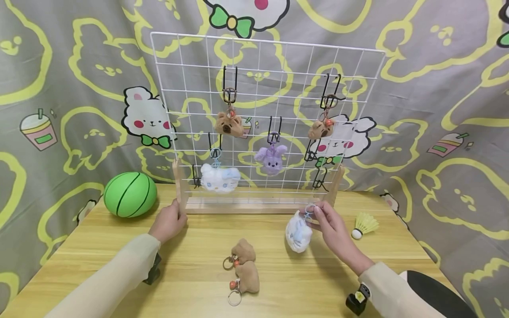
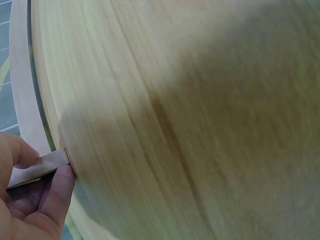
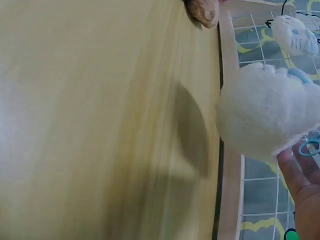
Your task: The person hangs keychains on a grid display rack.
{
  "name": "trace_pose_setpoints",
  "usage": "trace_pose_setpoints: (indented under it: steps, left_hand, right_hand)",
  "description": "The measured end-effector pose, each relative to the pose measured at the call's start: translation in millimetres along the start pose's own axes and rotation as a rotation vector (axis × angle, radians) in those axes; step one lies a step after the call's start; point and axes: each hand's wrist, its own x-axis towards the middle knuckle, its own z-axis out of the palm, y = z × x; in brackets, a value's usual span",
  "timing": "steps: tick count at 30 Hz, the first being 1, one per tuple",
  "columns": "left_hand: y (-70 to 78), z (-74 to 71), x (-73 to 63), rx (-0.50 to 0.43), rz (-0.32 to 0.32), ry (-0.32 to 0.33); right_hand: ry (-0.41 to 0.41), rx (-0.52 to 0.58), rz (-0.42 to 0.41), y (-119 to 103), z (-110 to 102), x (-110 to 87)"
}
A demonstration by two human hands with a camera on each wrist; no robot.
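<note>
My right hand [image 1: 332, 227] pinches the light blue ring [image 1: 309, 209] of a white plush cat keychain [image 1: 298, 233], which hangs above the table in front of the rack. In the right wrist view the white plush [image 3: 270, 107] hangs by the fingertips. My left hand [image 1: 169, 221] grips the left wooden foot of the rack; the left wrist view shows the thumb and a finger around the foot's end [image 2: 42, 167]. On the white wire grid [image 1: 258, 84] hang a similar white cat keychain [image 1: 220, 179], a purple plush keychain [image 1: 272, 160] and two brown bear keychains [image 1: 229, 123].
Two brown plush keychains [image 1: 247, 277] lie on the table between my arms. A green ball [image 1: 130, 194] sits at the left, a yellow shuttlecock [image 1: 363, 225] at the right. A black rounded object [image 1: 433, 296] lies front right. More black hooks [image 1: 320, 179] are on the grid's lower right.
</note>
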Motion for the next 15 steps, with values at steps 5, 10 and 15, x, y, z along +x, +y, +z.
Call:
trace_pose_setpoints:
  steps: [5, 10, 15]
  left_hand:
    - [-0.2, 0.1, 1.1, 0.003, -0.002, 0.000]
    - [-1.0, 0.7, 1.2, 0.002, -0.004, 0.002]
    - [-0.8, 0.8, 1.0, -0.001, -0.002, 0.002]
  right_hand:
    - [0.002, 0.048, -0.042, -7, -3, 8.8]
    - [0.025, 0.080, -0.048, -24, -9, 23.0]
    - [0.097, 0.077, -0.091, -43, -20, 43.2]
